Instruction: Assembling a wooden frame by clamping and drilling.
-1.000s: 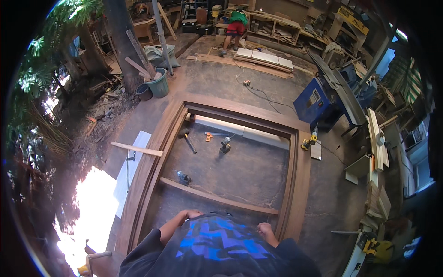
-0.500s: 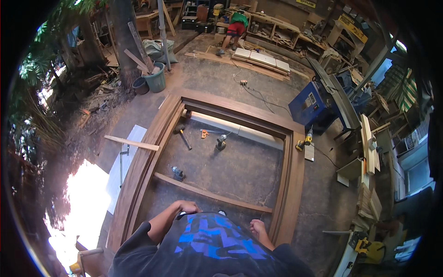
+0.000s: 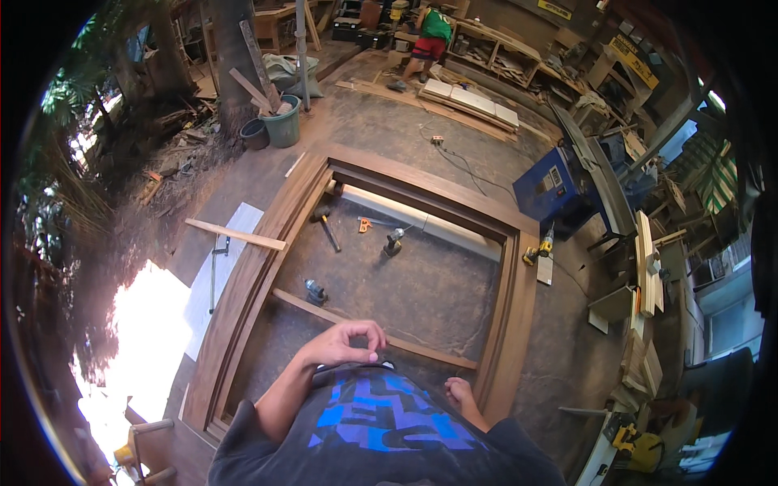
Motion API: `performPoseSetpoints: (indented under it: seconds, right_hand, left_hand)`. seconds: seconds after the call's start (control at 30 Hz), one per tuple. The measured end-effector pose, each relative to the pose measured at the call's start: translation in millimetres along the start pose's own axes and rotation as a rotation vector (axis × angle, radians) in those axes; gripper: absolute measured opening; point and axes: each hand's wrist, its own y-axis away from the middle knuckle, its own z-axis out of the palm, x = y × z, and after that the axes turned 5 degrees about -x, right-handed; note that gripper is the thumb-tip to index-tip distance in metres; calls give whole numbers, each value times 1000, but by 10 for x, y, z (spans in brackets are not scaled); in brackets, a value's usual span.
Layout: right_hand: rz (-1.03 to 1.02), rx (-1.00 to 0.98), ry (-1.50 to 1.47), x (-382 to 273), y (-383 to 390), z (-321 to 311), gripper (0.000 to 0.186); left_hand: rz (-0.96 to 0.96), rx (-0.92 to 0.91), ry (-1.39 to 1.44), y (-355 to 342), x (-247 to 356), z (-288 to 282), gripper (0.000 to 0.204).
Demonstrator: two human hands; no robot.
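I stand over a large brown wooden frame (image 3: 259, 267) lying flat on the concrete floor. My left hand (image 3: 344, 344) is raised in front of my chest, its fingertips pinched against the thumb, and nothing shows between them. My right hand (image 3: 460, 394) hangs low beside my blue patterned shirt, close to the frame's right side; its fingers are partly hidden. A thin wooden batten (image 3: 405, 347) crosses the frame just below my left hand. Inside the frame lie a hammer (image 3: 324, 227), a cordless drill (image 3: 393, 241) and a small power tool (image 3: 314, 290).
A yellow drill (image 3: 539, 251) rests on the frame's right corner. A blue machine (image 3: 559, 186) stands at the right, a green bucket (image 3: 284, 130) at the back left. A loose plank (image 3: 235, 235) and white sheet (image 3: 223, 259) lie left. Another person (image 3: 429, 32) works far back.
My left hand has lifted away from my shirt and now pinches its fingers in front of my chest. The view has shifted slightly over the frame.
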Motion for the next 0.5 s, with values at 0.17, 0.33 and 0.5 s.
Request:
performPoseSetpoints:
  seconds: [0.17, 0.33, 0.5]
  right_hand:
    - [-66, 10, -20, -98, -38, 56, 29]
    - [-93, -6, 42, -59, -175, 103, 29]
    - [-161, -8, 64, 665, -779, 9, 28]
  left_hand:
    - [487, 19, 37, -163, 1116, 168, 27]
    - [839, -328, 163, -100, 2040, 491, 28]
    - [1265, -302, 159, -161, 2161, 648, 33]
